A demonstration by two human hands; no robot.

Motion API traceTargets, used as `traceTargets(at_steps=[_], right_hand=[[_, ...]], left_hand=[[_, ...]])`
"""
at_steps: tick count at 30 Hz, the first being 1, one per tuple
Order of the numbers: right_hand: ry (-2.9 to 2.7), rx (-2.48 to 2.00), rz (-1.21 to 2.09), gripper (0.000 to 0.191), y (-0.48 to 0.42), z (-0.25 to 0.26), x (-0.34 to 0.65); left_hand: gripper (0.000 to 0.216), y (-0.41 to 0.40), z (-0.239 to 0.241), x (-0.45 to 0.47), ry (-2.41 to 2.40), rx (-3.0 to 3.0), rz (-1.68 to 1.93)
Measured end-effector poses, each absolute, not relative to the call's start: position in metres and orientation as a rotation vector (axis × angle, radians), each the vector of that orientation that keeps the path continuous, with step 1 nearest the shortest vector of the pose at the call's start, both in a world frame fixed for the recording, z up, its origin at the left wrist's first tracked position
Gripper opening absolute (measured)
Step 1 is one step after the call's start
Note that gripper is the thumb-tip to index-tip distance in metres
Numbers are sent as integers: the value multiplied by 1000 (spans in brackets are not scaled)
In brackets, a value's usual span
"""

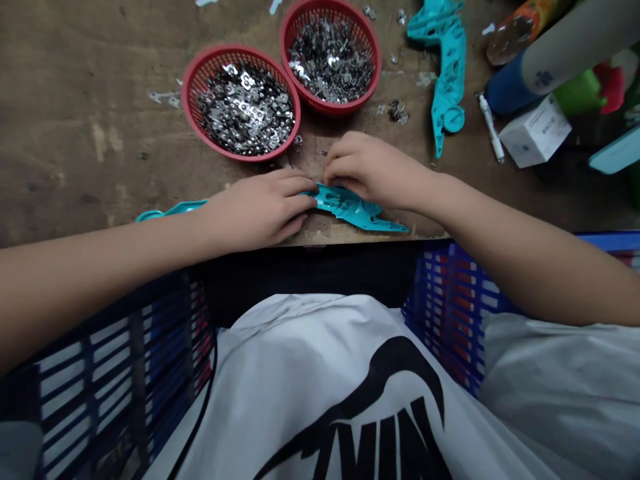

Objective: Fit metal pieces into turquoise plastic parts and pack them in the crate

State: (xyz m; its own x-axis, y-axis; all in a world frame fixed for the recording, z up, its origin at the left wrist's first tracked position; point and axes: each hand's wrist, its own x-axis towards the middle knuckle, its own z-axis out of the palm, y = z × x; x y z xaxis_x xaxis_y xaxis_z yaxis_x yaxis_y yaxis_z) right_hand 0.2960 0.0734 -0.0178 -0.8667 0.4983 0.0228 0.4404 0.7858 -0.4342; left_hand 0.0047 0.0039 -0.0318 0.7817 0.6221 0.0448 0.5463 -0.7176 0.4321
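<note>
A long turquoise plastic part [345,205] lies along the near edge of the wooden table. My left hand [260,208] lies over its middle, fingers closed on it, and covers a good length of it. Over the same part, just right of those fingertips, is my right hand [363,170], its fingers curled into a pinch. Whatever that pinch holds, if anything, is hidden. Beyond my hands stand two red plastic baskets: the left basket [190,123] holds small flat metal plates, the right basket [374,83] smaller metal pieces.
Another turquoise part [450,73] lies at the back right. Near it are a white pen [491,128], a small white box [535,133] and a blue-and-grey cylinder [545,63]. Loose metal pieces [397,112] dot the table. Blue crates [450,300] flank my lap.
</note>
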Motion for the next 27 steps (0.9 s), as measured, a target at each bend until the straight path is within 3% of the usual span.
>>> traceTargets(at_steps=[5,12,20,27], right_hand=[[-2860,-734,595,37,65,-19,290],[-2927,-769,575,42,55,-7,285],[-2774,-1288,420,46,82,-8,320],[-2856,-1372,445,39,71,7,315]], left_hand=[[39,6,-33,4,854,2590,295],[37,8,-28,5,852,2602,254],[42,12,-22,-2,1007,2664,188],[38,12,-7,-2,1036,2711,79]])
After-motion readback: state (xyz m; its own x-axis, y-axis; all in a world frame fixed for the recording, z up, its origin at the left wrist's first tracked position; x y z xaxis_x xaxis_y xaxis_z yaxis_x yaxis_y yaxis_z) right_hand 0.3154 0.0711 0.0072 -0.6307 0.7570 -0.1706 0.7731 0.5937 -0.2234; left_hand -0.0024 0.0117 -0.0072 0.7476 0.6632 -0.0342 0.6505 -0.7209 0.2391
